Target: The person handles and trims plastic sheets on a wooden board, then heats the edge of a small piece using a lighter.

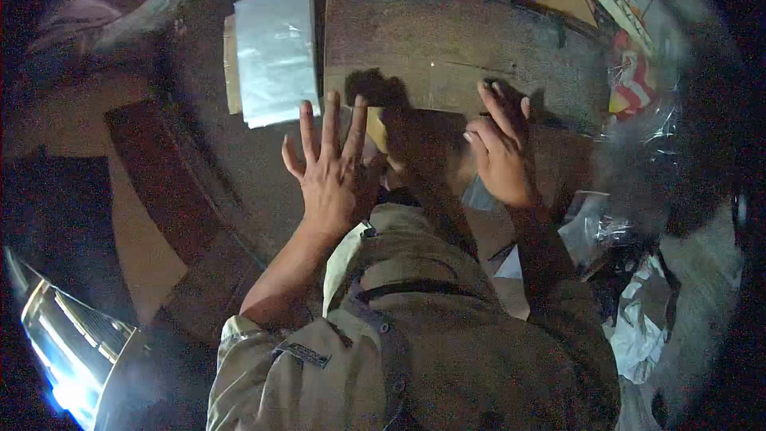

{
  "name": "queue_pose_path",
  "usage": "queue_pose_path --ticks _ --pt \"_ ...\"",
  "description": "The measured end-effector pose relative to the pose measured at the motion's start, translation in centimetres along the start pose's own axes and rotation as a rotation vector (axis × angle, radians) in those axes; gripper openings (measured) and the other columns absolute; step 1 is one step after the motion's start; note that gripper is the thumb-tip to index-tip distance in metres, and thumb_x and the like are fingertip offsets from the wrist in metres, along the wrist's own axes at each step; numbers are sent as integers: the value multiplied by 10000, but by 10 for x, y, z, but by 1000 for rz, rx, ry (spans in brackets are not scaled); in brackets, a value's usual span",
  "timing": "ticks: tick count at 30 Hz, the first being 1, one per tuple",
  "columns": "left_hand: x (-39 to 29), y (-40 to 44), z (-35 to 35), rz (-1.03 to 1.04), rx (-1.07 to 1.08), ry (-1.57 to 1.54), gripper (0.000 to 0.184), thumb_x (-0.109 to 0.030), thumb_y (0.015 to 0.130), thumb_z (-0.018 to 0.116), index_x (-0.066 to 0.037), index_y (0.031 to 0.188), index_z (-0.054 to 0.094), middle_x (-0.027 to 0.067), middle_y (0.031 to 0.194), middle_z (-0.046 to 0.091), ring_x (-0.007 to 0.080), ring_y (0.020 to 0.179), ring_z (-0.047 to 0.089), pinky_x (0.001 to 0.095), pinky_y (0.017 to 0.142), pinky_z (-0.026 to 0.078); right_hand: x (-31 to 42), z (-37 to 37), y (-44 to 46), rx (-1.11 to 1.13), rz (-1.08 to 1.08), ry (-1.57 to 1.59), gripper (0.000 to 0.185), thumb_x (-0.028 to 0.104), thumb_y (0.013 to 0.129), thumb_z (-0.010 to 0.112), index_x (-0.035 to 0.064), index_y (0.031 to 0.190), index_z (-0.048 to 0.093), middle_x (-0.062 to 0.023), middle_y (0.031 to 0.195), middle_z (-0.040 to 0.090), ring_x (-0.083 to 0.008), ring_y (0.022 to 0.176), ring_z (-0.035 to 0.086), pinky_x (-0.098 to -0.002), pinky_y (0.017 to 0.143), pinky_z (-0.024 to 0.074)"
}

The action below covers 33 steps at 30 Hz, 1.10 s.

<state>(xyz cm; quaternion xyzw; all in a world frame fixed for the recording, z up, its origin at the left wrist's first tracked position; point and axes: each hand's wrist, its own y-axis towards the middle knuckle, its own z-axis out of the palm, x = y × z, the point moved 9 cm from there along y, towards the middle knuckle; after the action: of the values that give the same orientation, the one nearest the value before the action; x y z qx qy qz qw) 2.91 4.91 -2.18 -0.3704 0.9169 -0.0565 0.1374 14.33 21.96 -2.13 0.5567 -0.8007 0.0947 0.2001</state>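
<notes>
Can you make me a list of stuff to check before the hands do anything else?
1. Left hand free: ok, fingers spread, nothing seen in it.
2. Right hand free: cannot tell, its fingers are partly curled and the palm is hidden.
3. Shiny plastic lying flat: ok, left of the brown board.
4. Left hand off the plastic: cannot tell, a fingertip overlaps its lower corner in this view.
5. Board evenly lit: not ok, dark shadows fall on it.

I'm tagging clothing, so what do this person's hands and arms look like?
The left hand and right hand are ungloved, with no watch visible. The left sleeve is khaki, ending near the elbow; the right sleeve looks darker, in shadow.
</notes>
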Motion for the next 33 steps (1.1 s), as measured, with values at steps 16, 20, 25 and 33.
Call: queue_pose_path --ticks 16,20,25,33 --pt "3 22 17 10 4 76 740 -420 803 568 -223 1441 249 20 1496 229 307 1389 142 625 1003 -122 -2 -5 0 112 -2 35 95 119 819 584 28 798 598 -189 1339 445 -347 1281 372 -490 1065 239" --pt "4 22 18 -2 23 135 747 -420 796 570 -217 1441 251 29 1493 236 316 1385 154 626 1006 -109 4 -9 -11 59 91 287 83 86 820 581 7 815 605 -194 1218 533 -327 1133 497 -409 995 350" --pt "4 20 17 -32 38 146 734 -386 801 565 -203 1440 254 45 1489 243 328 1384 148 620 1016 -70 12 9 -13 10 285 740 94 72 847 583 6 912 597 -121 1021 605 -222 926 584 -337 837 462" --pt "-12 -19 2 89 -143 -81 597 -307 779 568 -176 1348 444 104 1384 387 349 1314 245 498 960 182 -18 88 -59 -223 914 1150 288 152 843 667 28 1065 533 -65 1040 565 -145 959 531 -279 845 403"
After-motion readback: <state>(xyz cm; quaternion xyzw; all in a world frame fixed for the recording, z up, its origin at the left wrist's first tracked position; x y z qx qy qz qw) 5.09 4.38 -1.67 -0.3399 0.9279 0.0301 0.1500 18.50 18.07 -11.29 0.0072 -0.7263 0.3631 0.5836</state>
